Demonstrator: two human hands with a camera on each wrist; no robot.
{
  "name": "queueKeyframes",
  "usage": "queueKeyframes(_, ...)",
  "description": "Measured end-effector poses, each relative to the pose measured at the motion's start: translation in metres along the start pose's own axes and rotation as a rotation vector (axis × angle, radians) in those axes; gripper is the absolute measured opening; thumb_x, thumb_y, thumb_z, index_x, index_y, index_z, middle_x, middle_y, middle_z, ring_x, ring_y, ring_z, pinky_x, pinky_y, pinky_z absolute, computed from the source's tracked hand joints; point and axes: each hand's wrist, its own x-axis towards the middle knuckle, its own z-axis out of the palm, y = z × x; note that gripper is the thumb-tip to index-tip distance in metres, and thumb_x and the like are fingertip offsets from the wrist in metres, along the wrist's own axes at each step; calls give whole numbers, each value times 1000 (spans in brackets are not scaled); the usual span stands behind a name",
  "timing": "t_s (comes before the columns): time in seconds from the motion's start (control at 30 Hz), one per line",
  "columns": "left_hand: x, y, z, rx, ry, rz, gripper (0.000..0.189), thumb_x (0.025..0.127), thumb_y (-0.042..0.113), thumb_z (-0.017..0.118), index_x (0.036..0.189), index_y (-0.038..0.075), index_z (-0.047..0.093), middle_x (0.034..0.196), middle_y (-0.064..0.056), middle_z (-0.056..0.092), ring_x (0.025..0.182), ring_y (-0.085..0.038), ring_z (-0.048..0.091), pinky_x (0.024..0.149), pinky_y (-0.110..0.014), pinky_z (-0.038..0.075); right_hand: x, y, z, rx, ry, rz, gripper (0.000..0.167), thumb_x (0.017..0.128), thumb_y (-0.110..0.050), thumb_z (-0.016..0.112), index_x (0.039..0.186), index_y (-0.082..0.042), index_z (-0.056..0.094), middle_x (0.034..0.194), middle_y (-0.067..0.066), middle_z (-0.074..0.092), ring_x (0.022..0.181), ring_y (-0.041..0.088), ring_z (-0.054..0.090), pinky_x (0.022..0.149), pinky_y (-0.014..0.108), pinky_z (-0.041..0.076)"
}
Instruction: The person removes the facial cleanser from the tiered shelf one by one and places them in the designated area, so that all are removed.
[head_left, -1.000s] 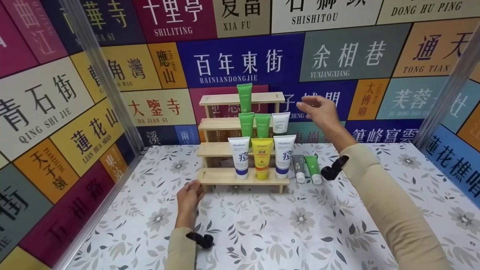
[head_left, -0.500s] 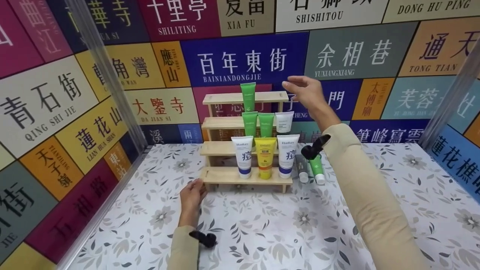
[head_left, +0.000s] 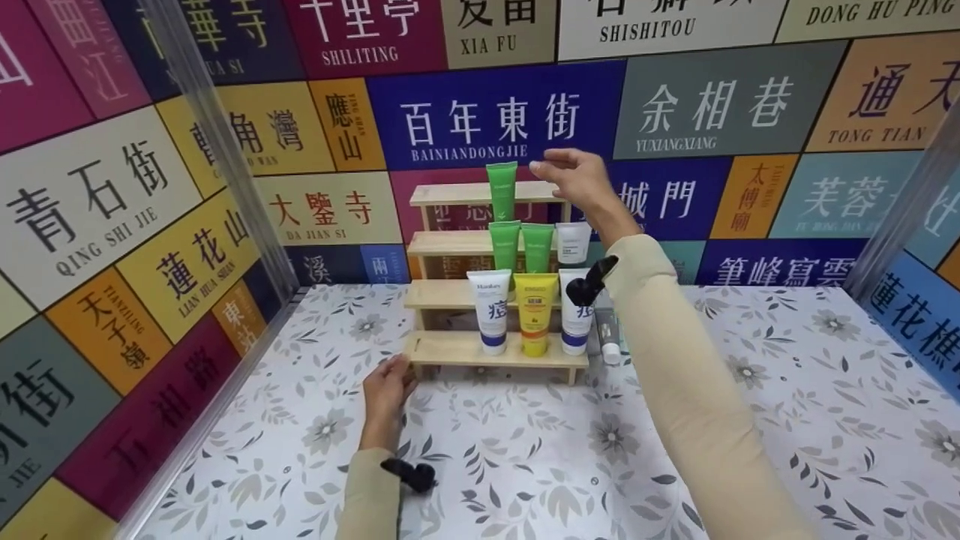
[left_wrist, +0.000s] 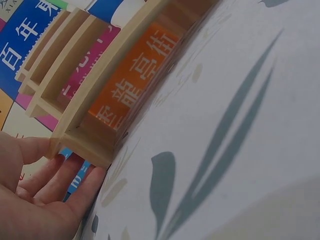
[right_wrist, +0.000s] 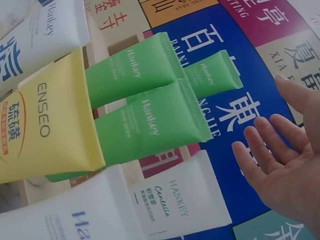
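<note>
"Moved left since the earlier frame: the right hand point(head_left: 577, 180), holding nothing, fingers parted, now near, not touching, the glossy green plastic tube point(head_left: 502, 190) on the far top tier point(head_left: 454, 194), judged within reach."

"And the left hand point(head_left: 385, 386)?"

"It pinches the pale wooden four-tier stand point(head_left: 450, 349) at its near left corner; finger contact is partly hidden."

Long beige sleeves point(head_left: 697, 375), plain; black wrist cameras point(head_left: 421, 477)
</note>
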Motion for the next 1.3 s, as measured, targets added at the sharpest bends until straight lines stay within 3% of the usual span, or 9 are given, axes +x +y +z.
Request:
queueKeyframes(0.3, 1, -1, 0, 1, -3, 10, 40, 103, 23, 57, 134, -2, 59, 128, -24, 64, 111, -28, 68, 100, -39, 57, 10, 8, 21, -88, -29, -49, 57, 97, -28, 67, 148, -10, 48, 145, 11, 56, 134, 23, 54, 115, 37, 43)
queueKeyframes(0.57, 1, -2, 2, 8, 12, 21, 38, 102, 21, 59, 133, -2, 61, 123, -23, 68, 109, -28, 70, 94, -35, 60, 15, 11, 26, -156, -52, -74, 56, 97, -27, 67, 147, -9, 49, 145, 13, 56, 134, 25, 53, 113, 37, 45)
queueKeyframes(0.83, 1, 0, -1, -3, 6, -1, 39, 103, 23, 57, 134, -1, 60, 128, -23, 66, 116, -31, 67, 99, -38, 57, 19, 11, 35, -203, -66, -56, 55, 97, -30, 67, 146, -12, 50, 148, 11, 55, 134, 24, 53, 114, 38, 44)
queueKeyframes(1.07, 1, 0, -2, -10, 4, -7, 38, 103, 22, 58, 134, 0, 61, 127, -22, 66, 115, -30, 67, 99, -37, 57, 22, 13, 40, -175, -56, -51, 51, 97, -24, 68, 144, -9, 52, 143, 11, 58, 122, 25, 64, 109, 36, 50)
queueKeyframes(1.3, 2, 2, 0, -14, 4, -7, 37, 102, 21, 58, 133, 0, 61, 125, -21, 67, 114, -29, 68, 97, -37, 58, 24, 10, 43, -153, -4, -42, 43, 97, -17, 68, 138, -6, 57, 135, 12, 63, 119, 23, 64, 104, 34, 53)
